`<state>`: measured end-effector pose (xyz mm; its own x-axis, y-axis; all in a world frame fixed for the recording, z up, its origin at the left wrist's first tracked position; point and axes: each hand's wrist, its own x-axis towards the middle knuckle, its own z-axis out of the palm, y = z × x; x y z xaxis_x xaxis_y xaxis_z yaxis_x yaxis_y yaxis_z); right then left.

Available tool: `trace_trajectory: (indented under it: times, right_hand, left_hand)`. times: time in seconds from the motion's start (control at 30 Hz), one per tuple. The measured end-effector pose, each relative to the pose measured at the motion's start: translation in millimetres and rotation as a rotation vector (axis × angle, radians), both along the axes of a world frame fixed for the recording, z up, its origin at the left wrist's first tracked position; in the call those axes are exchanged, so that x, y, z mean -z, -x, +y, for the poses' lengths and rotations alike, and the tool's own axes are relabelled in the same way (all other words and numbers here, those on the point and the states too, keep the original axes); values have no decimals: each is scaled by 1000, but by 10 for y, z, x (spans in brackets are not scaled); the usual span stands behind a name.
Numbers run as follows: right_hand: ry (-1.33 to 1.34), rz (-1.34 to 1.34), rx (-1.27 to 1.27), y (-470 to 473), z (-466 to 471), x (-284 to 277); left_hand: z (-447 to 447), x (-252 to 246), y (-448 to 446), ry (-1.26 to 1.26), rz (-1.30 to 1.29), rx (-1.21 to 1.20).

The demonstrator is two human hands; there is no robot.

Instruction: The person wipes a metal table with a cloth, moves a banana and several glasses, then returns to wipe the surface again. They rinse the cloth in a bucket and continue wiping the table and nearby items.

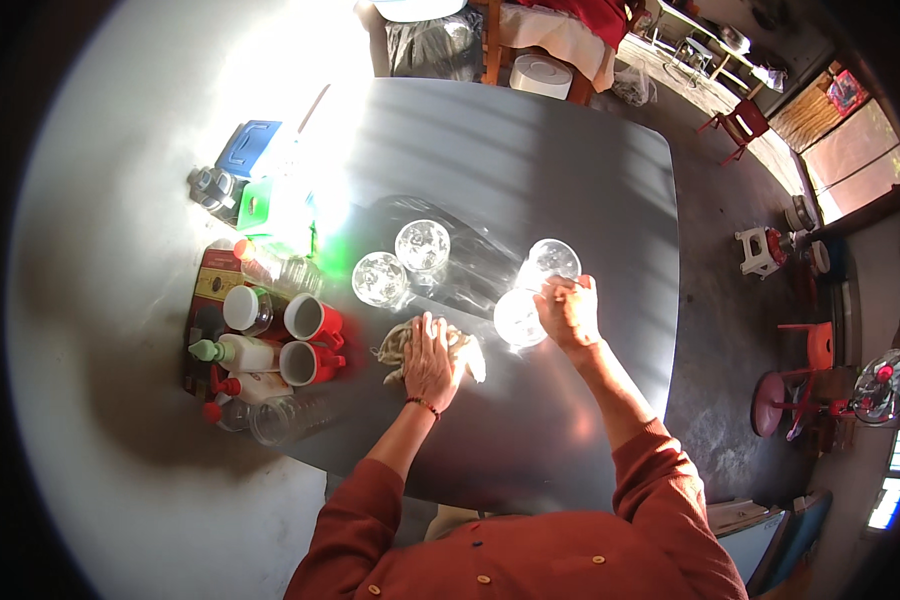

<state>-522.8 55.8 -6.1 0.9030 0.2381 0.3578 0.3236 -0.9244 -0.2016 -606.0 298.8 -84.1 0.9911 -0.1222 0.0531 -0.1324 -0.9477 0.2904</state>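
My left hand (429, 367) lies over a crumpled, light-coloured cloth (465, 351) on the dark table, fingers stretched forward and close together. A beaded bracelet circles that wrist. My right hand (572, 311) is curled at two clear drinking glasses: one glass (553, 259) lies just beyond the fingers, and the other glass (519, 318) is to their left. The fingers seem closed on a glass, but glare and the hand hide which one. Two more clear glasses, a nearer one (379, 279) and a farther one (422, 246), stand side by side ahead of my left hand.
Along the table's left side stand two red mugs (301, 364), a white-lidded jar (241, 308), pump bottles (247, 352), a clear plastic container (274, 420), a green box (255, 206) and a blue box (249, 148). A pale wall borders them. Strong sunlight washes out the far-left corner.
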Motion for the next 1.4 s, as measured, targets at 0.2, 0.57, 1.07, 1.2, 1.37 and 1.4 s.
trace_trajectory:
  times: [0.2,0.57,1.07,1.2,1.37,1.4]
  right_hand:
    - [17,83,197,568,-974,-487]
    - [-5,110,381,1596,-1648,-787]
    - [-30,79,610,1999,-1948,-1086]
    - [-91,46,632,2085,-1961,-959]
    - [-52,114,733,2325,-1990,-923]
    - [-72,80,749,2285,-1975,-915]
  left_hand:
    - [-1362,-131,-81,34,11,544]
    - [-1320,28,-1794,-16,-68,279]
    - [-1945,86,-1759,154,-352,1176]
    - [-2231,-300,-3629,431,-204,539]
    - [-3193,-23,-3132,-583,-397,879]
    - [-3221,218,-2796,-155,-422,936]
